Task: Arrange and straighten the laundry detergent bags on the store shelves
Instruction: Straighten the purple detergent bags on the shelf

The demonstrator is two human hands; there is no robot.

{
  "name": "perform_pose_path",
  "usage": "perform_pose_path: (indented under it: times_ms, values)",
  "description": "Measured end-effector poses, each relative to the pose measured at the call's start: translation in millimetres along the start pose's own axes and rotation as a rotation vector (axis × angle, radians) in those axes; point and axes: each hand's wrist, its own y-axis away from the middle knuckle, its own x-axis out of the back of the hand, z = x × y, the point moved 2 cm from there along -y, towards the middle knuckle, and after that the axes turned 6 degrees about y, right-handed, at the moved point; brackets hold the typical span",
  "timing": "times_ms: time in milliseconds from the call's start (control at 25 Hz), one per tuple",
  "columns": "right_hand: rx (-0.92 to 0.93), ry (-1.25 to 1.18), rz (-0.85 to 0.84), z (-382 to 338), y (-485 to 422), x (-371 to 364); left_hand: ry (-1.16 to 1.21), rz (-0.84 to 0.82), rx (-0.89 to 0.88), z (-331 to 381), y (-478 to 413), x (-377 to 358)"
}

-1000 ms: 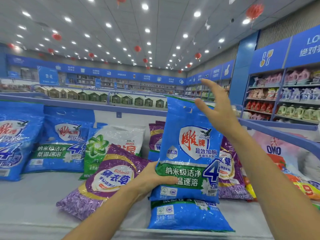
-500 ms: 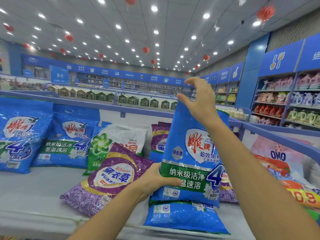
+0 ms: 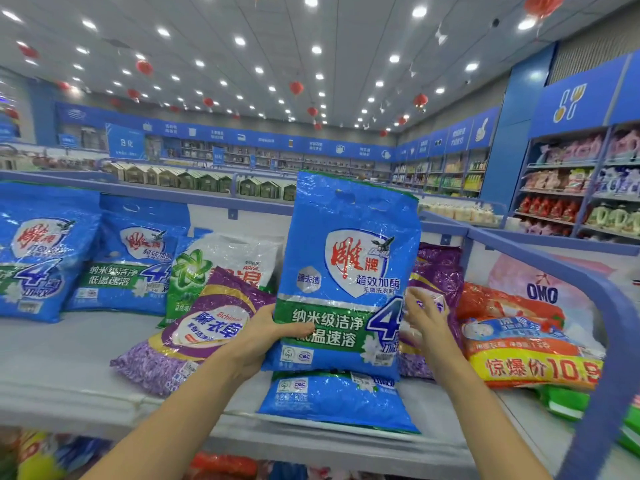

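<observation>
GRIP: left hand (image 3: 266, 336) clasps the blue detergent bag (image 3: 349, 265) at its lower left edge, thumb across the front; right hand (image 3: 424, 327), fingers straight, at its lower right edge | WHY: probably squaring it upright | POSE: long axis vertical, handle hole up, label outward, above a flat blue bag (image 3: 332, 400) on the shelf (image 3: 69, 358)

1. The left hand (image 3: 266, 337) grips the lower left edge of an upright blue detergent bag (image 3: 346, 271), thumb across its front.
2. The right hand (image 3: 424, 320), fingers straight and spread, is at its lower right edge.
3. A flat blue bag (image 3: 332, 400) lies on the shelf (image 3: 69, 358) beneath.
4. A purple bag (image 3: 207, 323) leans just left; an orange bag (image 3: 519, 341) lies right.
</observation>
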Motion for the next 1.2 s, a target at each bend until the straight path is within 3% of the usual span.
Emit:
perform_pose_path:
  times_ms: [80,160,360,520,800,1040,1200]
  values:
    - [-0.132,-0.132,-0.204,9,7,-19,0.037,0.025,-0.020,2,8,8]
    - [-0.120,-0.194,-0.313,11,9,-42,0.075,0.067,-0.046,7,19,19]
    - [0.023,-0.177,-0.259,-13,11,-98,0.106,0.166,-0.109,27,51,57]
    - [0.079,-0.120,-0.330,-39,17,-165,0.136,0.285,-0.154,49,88,104]
    - [-0.009,-0.219,-0.386,-43,38,-317,0.046,0.517,-0.235,91,146,229]
    - [-0.078,-0.210,-0.303,-44,51,-463,-0.137,0.591,-0.238,132,175,371]
    - [-0.102,-0.150,-0.228,-41,47,-511,-0.221,0.545,-0.203,144,162,422]
